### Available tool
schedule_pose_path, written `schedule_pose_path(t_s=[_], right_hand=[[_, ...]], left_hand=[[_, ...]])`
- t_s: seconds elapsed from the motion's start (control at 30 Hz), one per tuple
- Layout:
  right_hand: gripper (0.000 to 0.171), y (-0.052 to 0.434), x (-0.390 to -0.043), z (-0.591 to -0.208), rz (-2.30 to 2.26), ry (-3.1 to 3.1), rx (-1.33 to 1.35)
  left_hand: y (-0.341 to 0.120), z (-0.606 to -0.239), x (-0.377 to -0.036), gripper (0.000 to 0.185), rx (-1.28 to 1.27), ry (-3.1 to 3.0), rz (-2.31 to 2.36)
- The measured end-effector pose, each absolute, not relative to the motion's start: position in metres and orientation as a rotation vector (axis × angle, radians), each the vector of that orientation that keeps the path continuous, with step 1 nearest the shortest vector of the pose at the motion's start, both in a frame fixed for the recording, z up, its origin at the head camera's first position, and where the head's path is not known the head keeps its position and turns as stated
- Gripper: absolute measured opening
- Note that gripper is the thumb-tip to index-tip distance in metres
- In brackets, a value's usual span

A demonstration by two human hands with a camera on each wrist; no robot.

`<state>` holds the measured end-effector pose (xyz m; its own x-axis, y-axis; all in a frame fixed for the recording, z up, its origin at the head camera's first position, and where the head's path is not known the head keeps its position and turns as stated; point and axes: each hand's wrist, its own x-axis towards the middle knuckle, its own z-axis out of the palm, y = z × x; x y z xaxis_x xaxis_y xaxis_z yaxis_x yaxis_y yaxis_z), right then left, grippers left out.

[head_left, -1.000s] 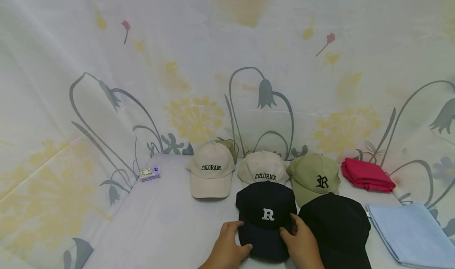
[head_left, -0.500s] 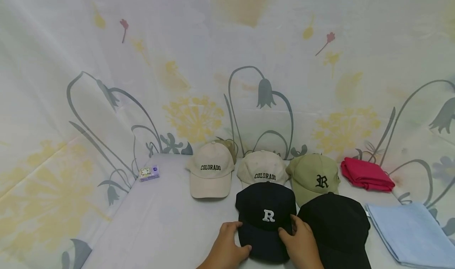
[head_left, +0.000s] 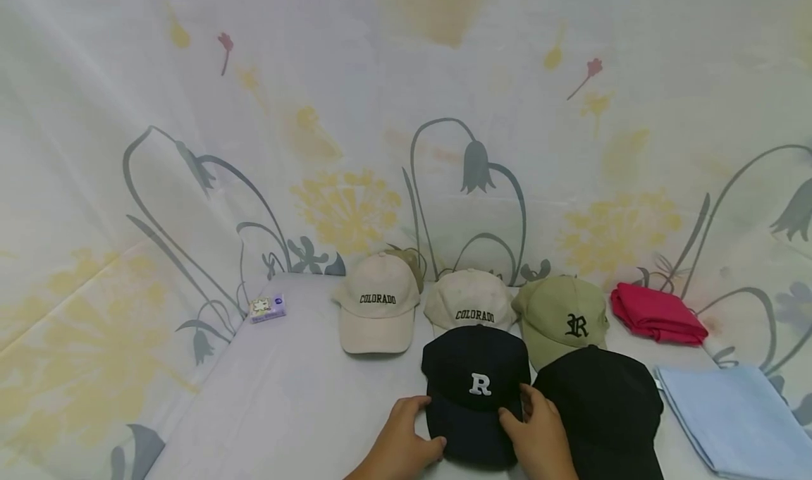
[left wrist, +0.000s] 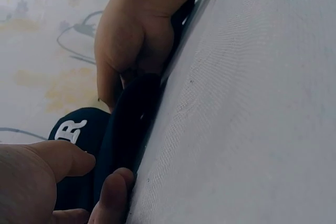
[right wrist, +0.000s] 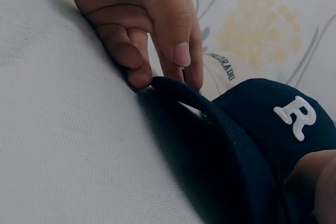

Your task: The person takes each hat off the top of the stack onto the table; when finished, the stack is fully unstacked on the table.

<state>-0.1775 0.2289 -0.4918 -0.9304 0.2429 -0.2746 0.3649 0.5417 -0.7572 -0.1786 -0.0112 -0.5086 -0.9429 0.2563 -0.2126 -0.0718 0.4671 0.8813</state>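
Observation:
A navy baseball cap (head_left: pixel 474 367) with a white letter R sits on the white surface, brim toward me. My left hand (head_left: pixel 406 434) holds the left edge of its brim, fingers at the side and thumb near the front corner. At the other side my right hand (head_left: pixel 539 423) grips the brim, thumb on top. The left wrist view shows the left fingers (left wrist: pixel 73 161) by the cap and the right hand (left wrist: pixel 136 35) beyond. From the right wrist, the left hand (right wrist: pixel 157 19) appears at the brim's far end, over the raised brim (right wrist: pixel 231 145).
Right of my right hand lies a black cap (head_left: pixel 603 402). Behind stand two cream COLORADO caps (head_left: pixel 378 304) and an olive cap (head_left: pixel 564 314). A folded red cloth (head_left: pixel 658 313), a folded light-blue cloth (head_left: pixel 736 416) and a small purple box (head_left: pixel 268 309) lie farther out.

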Motion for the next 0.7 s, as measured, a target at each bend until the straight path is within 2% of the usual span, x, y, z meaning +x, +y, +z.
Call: schedule_pose_path(t_s=[0.33,0.7], right_hand=[[0.079,0.227,-0.175,-0.492,-1.386,2.692,0.571],[0.066,0.223,-0.171,-0.479,-1.666,2.710,0.614]], left_hand=[[-0.023,-0.508,-0.181,0.072,0.146,2.300,1.540],[-0.052,-0.499,-0.192,0.061,-0.085,2.173,1.765]])
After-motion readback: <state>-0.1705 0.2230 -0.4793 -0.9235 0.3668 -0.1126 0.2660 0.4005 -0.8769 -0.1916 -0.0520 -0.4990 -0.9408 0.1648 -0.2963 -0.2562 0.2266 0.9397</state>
